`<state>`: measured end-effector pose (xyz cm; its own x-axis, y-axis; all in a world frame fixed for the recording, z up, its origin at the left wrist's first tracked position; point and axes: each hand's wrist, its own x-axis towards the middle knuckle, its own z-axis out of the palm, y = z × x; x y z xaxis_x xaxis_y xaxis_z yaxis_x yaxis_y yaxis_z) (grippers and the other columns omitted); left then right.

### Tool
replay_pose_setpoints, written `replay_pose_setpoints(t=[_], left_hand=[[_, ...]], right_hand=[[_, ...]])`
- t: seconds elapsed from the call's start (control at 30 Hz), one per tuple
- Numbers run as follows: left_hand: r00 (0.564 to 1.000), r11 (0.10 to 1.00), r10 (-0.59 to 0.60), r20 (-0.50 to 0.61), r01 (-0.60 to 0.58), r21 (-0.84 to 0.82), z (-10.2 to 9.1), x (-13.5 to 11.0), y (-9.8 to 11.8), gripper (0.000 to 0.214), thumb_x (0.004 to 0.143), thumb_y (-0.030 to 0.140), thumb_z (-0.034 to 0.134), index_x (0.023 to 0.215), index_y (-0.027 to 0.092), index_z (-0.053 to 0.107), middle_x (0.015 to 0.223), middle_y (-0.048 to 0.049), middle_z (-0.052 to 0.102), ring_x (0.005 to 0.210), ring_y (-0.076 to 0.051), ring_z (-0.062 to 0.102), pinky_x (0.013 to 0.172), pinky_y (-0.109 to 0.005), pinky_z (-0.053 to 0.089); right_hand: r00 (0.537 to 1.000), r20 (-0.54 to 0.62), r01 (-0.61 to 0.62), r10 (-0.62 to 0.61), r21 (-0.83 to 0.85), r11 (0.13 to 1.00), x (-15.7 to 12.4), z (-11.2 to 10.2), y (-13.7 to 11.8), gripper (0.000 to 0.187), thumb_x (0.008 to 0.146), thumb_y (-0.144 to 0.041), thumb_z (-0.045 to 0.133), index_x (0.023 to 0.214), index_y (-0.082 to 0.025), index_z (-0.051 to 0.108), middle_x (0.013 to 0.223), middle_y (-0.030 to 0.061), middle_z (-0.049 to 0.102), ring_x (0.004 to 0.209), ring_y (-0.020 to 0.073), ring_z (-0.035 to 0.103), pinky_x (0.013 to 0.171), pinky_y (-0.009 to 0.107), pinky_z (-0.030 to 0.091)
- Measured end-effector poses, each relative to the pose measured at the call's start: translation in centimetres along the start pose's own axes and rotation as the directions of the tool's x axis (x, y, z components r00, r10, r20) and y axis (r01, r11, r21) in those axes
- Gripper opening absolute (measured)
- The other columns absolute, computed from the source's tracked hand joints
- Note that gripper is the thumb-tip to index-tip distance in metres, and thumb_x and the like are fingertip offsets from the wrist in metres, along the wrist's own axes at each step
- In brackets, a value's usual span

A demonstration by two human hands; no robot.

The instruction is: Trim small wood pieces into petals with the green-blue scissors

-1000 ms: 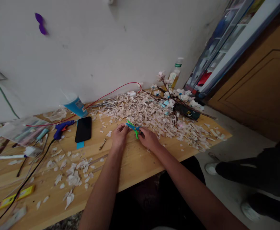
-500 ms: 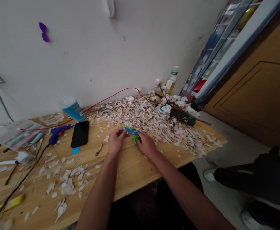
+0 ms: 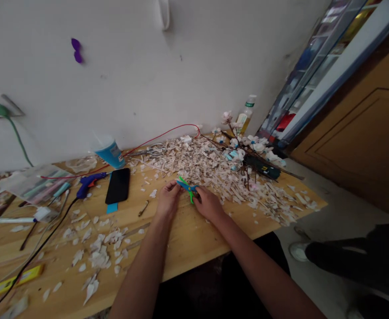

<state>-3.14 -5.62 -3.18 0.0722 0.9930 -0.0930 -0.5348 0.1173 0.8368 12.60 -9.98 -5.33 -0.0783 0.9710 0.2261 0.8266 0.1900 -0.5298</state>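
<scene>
A pair of blue and green scissors (image 3: 189, 188) is in my right hand (image 3: 209, 203), fingers closed about the handles. Its blades stand apart and point toward my left hand (image 3: 167, 197). The fingertips of that hand are pinched together right beside the blades, and whatever sits between them is too small to make out. Behind both hands spreads a heap of pale, thin scraps (image 3: 197, 159). A small brownish, bone-shaped piece (image 3: 143, 208) lies on the wooden table (image 3: 187, 248) left of my left forearm.
To the left are a black phone (image 3: 118, 185), a blue glue gun (image 3: 89, 184), a blue cup (image 3: 111, 153) and loose petal-like pieces (image 3: 99, 252). Flowered branches (image 3: 241, 144) and a bottle (image 3: 246, 116) stand back right. A person's legs (image 3: 340, 257) show beyond the table's right edge.
The scissors' blades have spread apart, the green one now angled away from the blue. My hands stay close together. The whole scene has shifted right and slightly down in view.
</scene>
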Motion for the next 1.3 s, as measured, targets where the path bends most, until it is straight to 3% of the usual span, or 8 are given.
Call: replay_pose_setpoints(t=[0.2, 0.4, 0.47, 0.57, 0.73, 0.93, 1.17, 1.3], left_hand=[[0.997, 0.968, 0.068, 0.031, -0.074, 0.240, -1.3, 0.8, -0.2, 0.023, 0.064, 0.034, 0.082, 0.077, 0.017, 0.072, 0.071, -0.0008, 0.070, 0.063, -0.012, 0.062, 0.069, -0.025, 0.049], [0.993, 0.928, 0.089, 0.072, -0.109, 0.356, -1.6, 0.9, 0.6, 0.022, 0.063, 0.032, 0.082, 0.077, 0.017, 0.073, 0.069, -0.0011, 0.070, 0.062, -0.013, 0.062, 0.065, -0.024, 0.048], [0.996, 0.940, 0.064, 0.058, -0.080, 0.331, -1.4, 0.8, 0.7, 0.022, 0.062, 0.030, 0.083, 0.076, 0.017, 0.073, 0.069, -0.0006, 0.070, 0.062, -0.011, 0.060, 0.064, -0.023, 0.047], [0.999, 0.993, -0.036, 0.033, 0.032, 0.115, -1.0, 0.3, 0.5, 0.028, 0.059, 0.028, 0.087, 0.081, 0.017, 0.074, 0.075, -0.0006, 0.070, 0.065, -0.010, 0.061, 0.067, -0.022, 0.050], [0.979, 0.968, -0.191, 0.068, 0.200, -0.155, -0.3, -0.5, 0.6, 0.031, 0.057, 0.025, 0.091, 0.076, 0.014, 0.070, 0.072, -0.0006, 0.067, 0.065, -0.007, 0.060, 0.067, -0.019, 0.051], [0.990, 0.990, -0.130, 0.053, 0.133, -0.052, -0.5, 0.0, 0.3, 0.033, 0.055, 0.030, 0.091, 0.075, 0.014, 0.070, 0.068, 0.0019, 0.065, 0.062, -0.006, 0.057, 0.062, -0.018, 0.047], [0.998, 0.971, 0.008, 0.056, -0.021, 0.238, -1.4, 1.0, 0.2, 0.027, 0.059, 0.031, 0.086, 0.076, 0.016, 0.072, 0.067, 0.0010, 0.068, 0.057, -0.009, 0.056, 0.059, -0.021, 0.044], [0.998, 0.998, -0.056, 0.025, 0.055, 0.017, -0.6, 0.3, -0.3, 0.028, 0.058, 0.031, 0.088, 0.074, 0.016, 0.070, 0.066, 0.0017, 0.065, 0.059, -0.008, 0.056, 0.059, -0.020, 0.045]], right_hand=[[1.000, 0.007, 0.014, -0.014, 0.032, 0.999, -0.1, -0.2, -0.1, 0.022, 0.086, -0.022, 0.057, 0.108, -0.020, 0.060, 0.109, 0.0095, 0.065, 0.101, 0.0226, 0.059, 0.082, 0.031, 0.045], [1.000, 0.006, 0.016, -0.016, 0.020, 1.000, -0.1, -0.1, -0.1, 0.020, 0.086, -0.022, 0.056, 0.106, -0.020, 0.060, 0.107, 0.0087, 0.065, 0.098, 0.0220, 0.060, 0.081, 0.031, 0.044], [1.000, 0.001, 0.018, -0.018, 0.010, 1.000, 0.0, -0.1, -0.1, 0.019, 0.087, -0.022, 0.056, 0.105, -0.020, 0.060, 0.107, 0.0083, 0.065, 0.098, 0.0220, 0.060, 0.081, 0.031, 0.044], [1.000, -0.010, 0.014, -0.014, -0.006, 1.000, 0.0, 0.1, 0.0, 0.016, 0.088, -0.021, 0.054, 0.103, -0.020, 0.059, 0.106, 0.0084, 0.065, 0.099, 0.0221, 0.059, 0.081, 0.031, 0.044], [1.000, -0.012, 0.010, -0.009, 0.002, 1.000, -0.1, 0.2, 0.1, 0.016, 0.088, -0.020, 0.053, 0.103, -0.019, 0.060, 0.107, 0.0090, 0.065, 0.100, 0.0221, 0.059, 0.082, 0.031, 0.044], [1.000, -0.005, 0.013, -0.013, 0.016, 1.000, 0.0, -0.1, 0.0, 0.019, 0.087, -0.021, 0.055, 0.105, -0.020, 0.060, 0.107, 0.0083, 0.065, 0.099, 0.0216, 0.059, 0.082, 0.030, 0.043], [1.000, 0.000, 0.009, -0.009, 0.030, 0.999, 0.1, 0.0, 0.2, 0.016, 0.086, -0.021, 0.057, 0.101, -0.020, 0.060, 0.105, 0.0077, 0.065, 0.097, 0.0213, 0.059, 0.080, 0.030, 0.043], [1.000, -0.011, 0.008, -0.008, 0.041, 0.999, 0.1, 0.1, 0.3, 0.018, 0.087, -0.019, 0.053, 0.104, -0.020, 0.060, 0.108, 0.0085, 0.065, 0.100, 0.0213, 0.059, 0.083, 0.030, 0.044]])
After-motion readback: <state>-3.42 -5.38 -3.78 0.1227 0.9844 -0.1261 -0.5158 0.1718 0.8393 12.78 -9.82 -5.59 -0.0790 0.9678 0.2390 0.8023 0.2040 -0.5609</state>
